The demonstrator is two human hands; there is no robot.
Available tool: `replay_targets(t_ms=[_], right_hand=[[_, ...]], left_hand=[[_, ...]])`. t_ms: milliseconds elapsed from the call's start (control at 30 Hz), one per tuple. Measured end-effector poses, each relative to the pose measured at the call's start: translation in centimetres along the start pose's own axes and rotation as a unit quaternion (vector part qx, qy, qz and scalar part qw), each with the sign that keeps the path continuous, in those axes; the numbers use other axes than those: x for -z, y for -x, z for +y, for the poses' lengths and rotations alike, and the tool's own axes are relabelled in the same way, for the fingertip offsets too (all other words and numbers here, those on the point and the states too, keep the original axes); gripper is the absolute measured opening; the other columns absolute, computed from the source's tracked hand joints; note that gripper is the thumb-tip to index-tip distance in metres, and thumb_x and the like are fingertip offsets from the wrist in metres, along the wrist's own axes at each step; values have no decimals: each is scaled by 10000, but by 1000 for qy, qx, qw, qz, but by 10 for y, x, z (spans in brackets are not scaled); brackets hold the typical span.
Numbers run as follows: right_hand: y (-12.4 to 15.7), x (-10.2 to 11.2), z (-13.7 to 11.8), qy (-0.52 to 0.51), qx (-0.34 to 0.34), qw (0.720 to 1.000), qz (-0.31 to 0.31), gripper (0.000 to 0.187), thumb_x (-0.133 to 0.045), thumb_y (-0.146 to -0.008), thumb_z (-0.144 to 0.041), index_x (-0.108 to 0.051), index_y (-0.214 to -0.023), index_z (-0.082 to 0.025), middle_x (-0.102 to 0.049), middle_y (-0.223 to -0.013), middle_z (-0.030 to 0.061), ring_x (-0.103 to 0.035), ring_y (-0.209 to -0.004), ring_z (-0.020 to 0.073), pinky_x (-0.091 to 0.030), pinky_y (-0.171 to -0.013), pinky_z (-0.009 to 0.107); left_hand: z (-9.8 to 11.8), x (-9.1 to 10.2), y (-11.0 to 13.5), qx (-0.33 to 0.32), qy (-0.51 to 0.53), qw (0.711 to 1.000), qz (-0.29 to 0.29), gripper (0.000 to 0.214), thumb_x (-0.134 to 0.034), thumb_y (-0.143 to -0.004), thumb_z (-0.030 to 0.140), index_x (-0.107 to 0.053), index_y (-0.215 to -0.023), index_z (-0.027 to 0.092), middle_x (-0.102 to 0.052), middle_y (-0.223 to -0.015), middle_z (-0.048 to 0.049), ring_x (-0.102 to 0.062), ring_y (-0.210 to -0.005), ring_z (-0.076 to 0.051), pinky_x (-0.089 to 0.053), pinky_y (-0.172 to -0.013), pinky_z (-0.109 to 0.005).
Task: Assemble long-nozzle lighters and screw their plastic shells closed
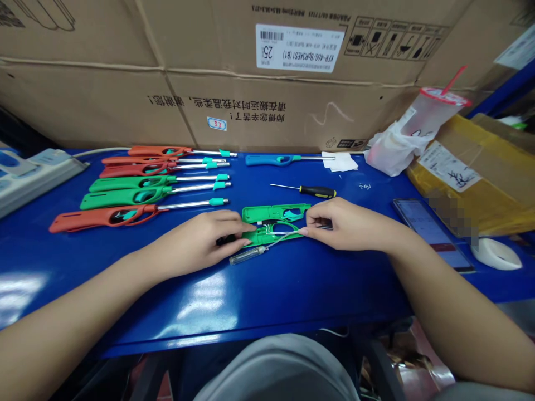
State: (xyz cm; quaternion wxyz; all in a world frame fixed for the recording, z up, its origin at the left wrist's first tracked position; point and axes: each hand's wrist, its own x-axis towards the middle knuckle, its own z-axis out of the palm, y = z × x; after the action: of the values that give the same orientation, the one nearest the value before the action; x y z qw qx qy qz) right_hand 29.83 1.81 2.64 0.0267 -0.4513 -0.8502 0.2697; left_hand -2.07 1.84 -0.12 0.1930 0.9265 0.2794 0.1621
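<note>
An opened green lighter shell lies on the blue table (271,289) in two halves: the upper half (276,212) lies empty, the lower half (273,233) holds thin wires and a tube. My left hand (209,236) pinches the left end of the lower half. My right hand (343,224) pinches its right end, where the metal nozzle sticks out. A clear fuel tube (247,255) lies just in front of the shell, joined to it by a thin wire.
Several finished orange and green long lighters (137,195) lie in a row at the left. A blue lighter (288,160) and a black-and-yellow screwdriver (311,191) lie behind. A phone (430,231), tape roll (497,253), drink cup (430,111) and cardboard boxes (251,83) surround the table.
</note>
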Motion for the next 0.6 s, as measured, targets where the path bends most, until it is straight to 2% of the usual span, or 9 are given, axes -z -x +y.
replay_targets(t_ms=[167, 300, 600], right_hand=[[0, 2, -1, -31, 13, 999, -19, 368, -538, -1013, -458, -553, -744, -207, -573, -719, -7, -492, -642, 144, -338, -629, 293], [0, 2, -2, -44, 17, 998, -28, 393, -523, -1016, -472, -527, -724, -209, -544, -697, -17, -473, -627, 138, -337, -616, 289], [-1, 0, 0, -9, 7, 999, -30, 390, -537, -1010, -486, -540, -736, -208, -558, -705, -17, -476, -623, 131, -336, -609, 289]], left_hand=[[-1, 0, 1, -7, -9, 1000, 5, 331, -541, -1086, 341, -759, -1282, 186, -728, -1026, -75, -722, -910, -178, -557, -833, -273], [0, 2, 2, 3, 6, 1000, -5, 348, -573, -1078, 391, -763, -1297, 199, -725, -1011, -64, -721, -897, -173, -555, -802, -260], [4, -3, 3, 24, 2, 1000, -1, 338, -635, -1043, 422, -796, -1225, 186, -738, -995, -70, -727, -868, -188, -562, -749, -264]])
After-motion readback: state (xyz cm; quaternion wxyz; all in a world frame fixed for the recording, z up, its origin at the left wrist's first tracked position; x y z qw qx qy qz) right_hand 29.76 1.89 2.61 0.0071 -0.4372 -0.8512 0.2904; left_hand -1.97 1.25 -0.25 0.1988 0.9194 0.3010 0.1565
